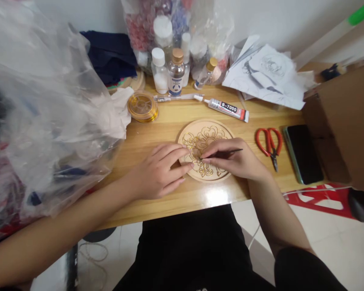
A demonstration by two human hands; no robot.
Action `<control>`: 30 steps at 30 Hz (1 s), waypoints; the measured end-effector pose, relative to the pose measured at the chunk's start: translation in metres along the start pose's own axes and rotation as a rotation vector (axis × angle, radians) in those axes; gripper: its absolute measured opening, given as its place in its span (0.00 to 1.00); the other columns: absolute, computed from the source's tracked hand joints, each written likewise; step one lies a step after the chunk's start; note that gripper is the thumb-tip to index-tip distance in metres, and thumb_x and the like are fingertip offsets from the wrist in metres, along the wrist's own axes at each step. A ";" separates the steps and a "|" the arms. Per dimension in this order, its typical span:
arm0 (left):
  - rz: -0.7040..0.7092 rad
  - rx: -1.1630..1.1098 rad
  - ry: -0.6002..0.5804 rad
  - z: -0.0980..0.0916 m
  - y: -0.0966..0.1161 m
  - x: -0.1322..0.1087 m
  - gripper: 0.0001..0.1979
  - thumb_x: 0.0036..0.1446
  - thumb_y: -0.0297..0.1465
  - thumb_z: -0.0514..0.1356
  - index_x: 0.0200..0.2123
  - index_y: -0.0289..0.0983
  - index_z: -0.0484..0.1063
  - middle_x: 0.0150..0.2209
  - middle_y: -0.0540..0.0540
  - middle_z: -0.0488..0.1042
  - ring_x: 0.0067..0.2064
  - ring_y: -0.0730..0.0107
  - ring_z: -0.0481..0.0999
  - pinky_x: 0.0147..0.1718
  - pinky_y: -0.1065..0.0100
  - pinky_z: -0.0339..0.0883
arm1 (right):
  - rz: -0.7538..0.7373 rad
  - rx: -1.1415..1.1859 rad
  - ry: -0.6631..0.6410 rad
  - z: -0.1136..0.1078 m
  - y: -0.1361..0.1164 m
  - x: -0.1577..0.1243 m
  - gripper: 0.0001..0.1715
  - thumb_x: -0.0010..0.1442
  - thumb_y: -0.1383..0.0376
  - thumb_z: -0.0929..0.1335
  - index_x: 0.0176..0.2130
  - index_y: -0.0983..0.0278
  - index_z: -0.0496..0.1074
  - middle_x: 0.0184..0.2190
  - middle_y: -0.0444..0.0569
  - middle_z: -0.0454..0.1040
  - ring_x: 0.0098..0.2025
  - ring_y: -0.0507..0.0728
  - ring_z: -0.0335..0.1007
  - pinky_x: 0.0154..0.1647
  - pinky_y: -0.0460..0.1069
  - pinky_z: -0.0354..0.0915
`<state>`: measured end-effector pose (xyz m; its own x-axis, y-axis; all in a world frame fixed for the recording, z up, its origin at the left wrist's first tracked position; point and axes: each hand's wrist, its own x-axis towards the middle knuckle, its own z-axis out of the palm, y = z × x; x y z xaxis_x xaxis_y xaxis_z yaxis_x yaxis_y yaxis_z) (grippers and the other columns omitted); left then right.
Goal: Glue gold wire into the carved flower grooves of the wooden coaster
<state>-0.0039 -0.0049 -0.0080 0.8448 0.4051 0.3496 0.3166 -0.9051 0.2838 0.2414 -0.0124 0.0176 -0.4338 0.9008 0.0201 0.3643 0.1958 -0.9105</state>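
Note:
A round pale wooden plaque (pixel 210 178) lies on the table, with a raised rim and a flower pattern (pixel 210 136) outlined in gold wire. My right hand (pixel 233 158) is over its right half, closed in a pinch around slim black tweezers (pixel 227 151). Their tips point left and come down near the middle of the pattern. My left hand (pixel 166 169) rests across the plaque's left edge, fingers stretched and slightly apart, with fingertips close to the tweezers' tips. Whatever lies between the tips is too small to make out.
Behind the plaque are a spool of gold wire (pixel 143 106), a B-7000 glue tube (pixel 227 109) and several bottles (pixel 176 74). To the right lie red-handled pliers (pixel 269 145), a phone (pixel 303 153) and a cardboard box (pixel 346 121). Plastic bags (pixel 48 101) crowd the left.

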 end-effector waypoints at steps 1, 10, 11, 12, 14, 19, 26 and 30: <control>0.001 0.004 0.002 0.000 0.000 0.000 0.15 0.58 0.32 0.55 0.49 0.39 0.69 0.54 0.37 0.66 0.55 0.51 0.64 0.50 0.49 0.63 | -0.002 0.000 0.001 0.000 0.000 0.000 0.05 0.53 0.65 0.71 0.32 0.64 0.77 0.28 0.47 0.77 0.31 0.52 0.72 0.31 0.48 0.68; 0.013 0.005 0.015 -0.001 0.000 0.000 0.14 0.58 0.30 0.55 0.48 0.37 0.70 0.53 0.36 0.66 0.54 0.51 0.64 0.49 0.50 0.64 | 0.016 -0.006 -0.004 0.000 -0.003 0.000 0.04 0.54 0.65 0.71 0.31 0.64 0.76 0.28 0.47 0.77 0.31 0.52 0.72 0.31 0.47 0.67; 0.013 0.004 0.015 -0.001 0.000 0.000 0.14 0.58 0.30 0.55 0.48 0.37 0.70 0.53 0.36 0.66 0.54 0.50 0.64 0.49 0.50 0.64 | 0.022 -0.002 0.000 0.001 -0.004 0.000 0.04 0.53 0.65 0.71 0.31 0.64 0.76 0.28 0.47 0.77 0.31 0.52 0.72 0.30 0.47 0.67; 0.011 0.004 0.015 -0.001 0.000 0.000 0.14 0.58 0.30 0.55 0.48 0.37 0.70 0.53 0.36 0.66 0.55 0.50 0.64 0.49 0.50 0.64 | 0.032 0.003 0.019 0.001 -0.005 0.000 0.04 0.53 0.64 0.72 0.31 0.63 0.76 0.28 0.47 0.76 0.30 0.52 0.72 0.30 0.47 0.67; 0.003 0.006 0.018 -0.002 0.001 0.001 0.14 0.58 0.30 0.55 0.48 0.37 0.69 0.53 0.36 0.66 0.55 0.51 0.64 0.49 0.50 0.64 | 0.051 0.017 0.130 0.002 -0.006 0.000 0.04 0.51 0.64 0.73 0.31 0.63 0.76 0.27 0.46 0.76 0.29 0.52 0.71 0.27 0.47 0.66; -0.013 0.022 0.048 -0.001 0.001 0.002 0.13 0.58 0.29 0.56 0.47 0.35 0.69 0.50 0.37 0.69 0.54 0.54 0.65 0.50 0.52 0.64 | 0.064 0.131 0.661 0.003 0.003 0.002 0.06 0.52 0.63 0.73 0.26 0.61 0.72 0.22 0.43 0.71 0.23 0.50 0.66 0.22 0.46 0.62; -0.039 0.030 0.086 0.000 0.002 0.003 0.10 0.58 0.27 0.56 0.44 0.34 0.70 0.48 0.38 0.70 0.53 0.55 0.67 0.49 0.54 0.65 | 0.089 0.214 0.594 0.000 0.007 0.001 0.06 0.51 0.64 0.73 0.33 0.59 0.75 0.29 0.43 0.75 0.26 0.50 0.70 0.26 0.47 0.67; -0.044 0.031 0.075 0.000 0.002 0.003 0.10 0.59 0.27 0.56 0.45 0.34 0.70 0.48 0.38 0.69 0.53 0.55 0.67 0.48 0.54 0.65 | 0.131 0.216 0.246 0.002 -0.003 -0.002 0.08 0.48 0.67 0.74 0.33 0.61 0.76 0.31 0.44 0.76 0.32 0.51 0.74 0.33 0.47 0.71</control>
<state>-0.0005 -0.0057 -0.0065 0.7955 0.4517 0.4038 0.3666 -0.8895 0.2728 0.2394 -0.0153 0.0199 -0.1741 0.9843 -0.0281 0.2101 0.0093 -0.9776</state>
